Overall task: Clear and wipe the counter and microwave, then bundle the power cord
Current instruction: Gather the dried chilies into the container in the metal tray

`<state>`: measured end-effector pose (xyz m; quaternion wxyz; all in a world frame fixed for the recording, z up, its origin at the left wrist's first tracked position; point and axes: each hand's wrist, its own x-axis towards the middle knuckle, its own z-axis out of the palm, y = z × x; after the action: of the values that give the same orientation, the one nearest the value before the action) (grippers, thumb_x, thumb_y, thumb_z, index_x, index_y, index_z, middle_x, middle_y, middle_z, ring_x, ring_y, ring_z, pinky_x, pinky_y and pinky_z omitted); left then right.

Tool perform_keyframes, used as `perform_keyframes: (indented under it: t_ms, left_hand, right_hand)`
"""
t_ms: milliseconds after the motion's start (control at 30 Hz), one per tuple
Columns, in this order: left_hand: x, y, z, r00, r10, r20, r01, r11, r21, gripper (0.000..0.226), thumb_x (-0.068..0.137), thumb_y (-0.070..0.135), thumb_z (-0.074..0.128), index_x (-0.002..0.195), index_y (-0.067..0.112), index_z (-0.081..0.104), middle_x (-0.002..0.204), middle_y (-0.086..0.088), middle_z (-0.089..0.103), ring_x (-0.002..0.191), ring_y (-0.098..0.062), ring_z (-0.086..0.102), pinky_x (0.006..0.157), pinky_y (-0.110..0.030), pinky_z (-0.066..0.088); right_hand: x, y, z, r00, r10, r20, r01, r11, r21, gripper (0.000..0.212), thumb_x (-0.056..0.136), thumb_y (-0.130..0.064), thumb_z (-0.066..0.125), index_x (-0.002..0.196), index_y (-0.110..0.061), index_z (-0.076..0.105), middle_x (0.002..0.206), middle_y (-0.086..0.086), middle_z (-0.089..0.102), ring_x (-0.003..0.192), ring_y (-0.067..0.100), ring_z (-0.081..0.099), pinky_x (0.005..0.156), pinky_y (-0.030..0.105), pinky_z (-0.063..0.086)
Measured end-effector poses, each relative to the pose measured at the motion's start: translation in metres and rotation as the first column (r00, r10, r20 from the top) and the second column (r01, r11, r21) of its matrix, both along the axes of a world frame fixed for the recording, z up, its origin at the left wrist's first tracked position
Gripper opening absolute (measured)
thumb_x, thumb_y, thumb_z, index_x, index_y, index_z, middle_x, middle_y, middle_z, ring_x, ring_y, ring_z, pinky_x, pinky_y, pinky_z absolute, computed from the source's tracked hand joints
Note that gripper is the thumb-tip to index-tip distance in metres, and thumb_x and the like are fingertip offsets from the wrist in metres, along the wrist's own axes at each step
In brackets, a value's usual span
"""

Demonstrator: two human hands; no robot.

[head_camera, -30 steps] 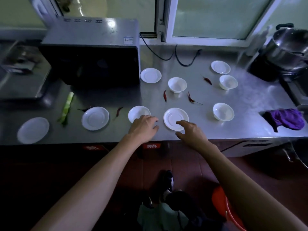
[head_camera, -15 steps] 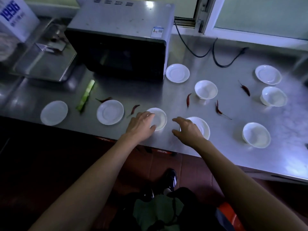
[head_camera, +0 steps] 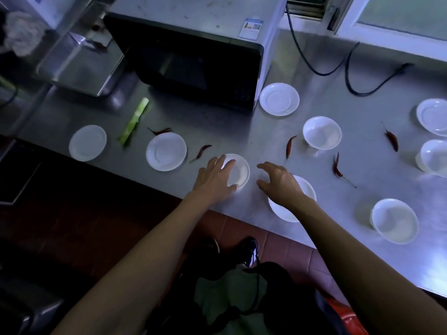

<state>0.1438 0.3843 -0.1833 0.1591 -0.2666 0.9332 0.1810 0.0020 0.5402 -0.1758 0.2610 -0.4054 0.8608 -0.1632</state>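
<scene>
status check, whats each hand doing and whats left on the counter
Left hand grasping small white bowl near counter edge. Right hand open, hovering over saucer. Counter uncleared: dishes, red chilies, green stalk; power cord loose.

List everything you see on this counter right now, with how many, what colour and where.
Stainless steel counter: one, grey, across the view.
Black-fronted microwave oven: one, silver top, back left.
Black power cord: one, back right, unplugged end lying on the counter.
Flat white saucers: five; far left, left of centre, beside the microwave, under the right hand, right edge.
White bowls: four; under the left hand, centre, front right, right edge.
Dried red chillies: five, scattered among the dishes, e.g..
Green vegetable stalk: one, left.
Metal box: one, far left.
Left hand: grip on a bowl's rim.
Right hand: open, above a saucer.
</scene>
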Motion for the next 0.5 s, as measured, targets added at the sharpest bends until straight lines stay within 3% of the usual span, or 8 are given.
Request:
perform_keyframes:
  t_ms: [367,500]
  left_hand:
    - [0.017,-0.064,-0.005,0.985,0.073,-0.154,-0.074,0.997,-0.006,0.051,0.096,0.04,0.052,0.143,0.022,0.042,0.153,0.002,0.039,0.139,-0.025,0.035,0.101,-0.05,0.041]
    - [0.028,-0.114,-0.008,0.972,0.107,-0.212,-0.108,0.994,0.003,0.033,0.097,0.036,0.05,0.125,0.018,0.055,0.129,-0.001,0.058,0.12,-0.027,0.051,0.091,-0.051,0.048]
  right_hand:
    - [0.01,-0.071,-0.003,0.998,0.049,-0.027,-0.051,0.997,-0.062,0.04,0.091,-0.024,0.067,0.129,-0.015,0.062,0.13,0.006,0.065,0.112,0.031,0.063,0.098,0.049,0.051]
    - [0.023,-0.118,-0.005,0.995,0.081,-0.057,-0.083,0.996,-0.036,0.04,0.093,-0.022,0.065,0.132,-0.017,0.062,0.139,0.002,0.06,0.123,0.029,0.056,0.104,0.045,0.045]
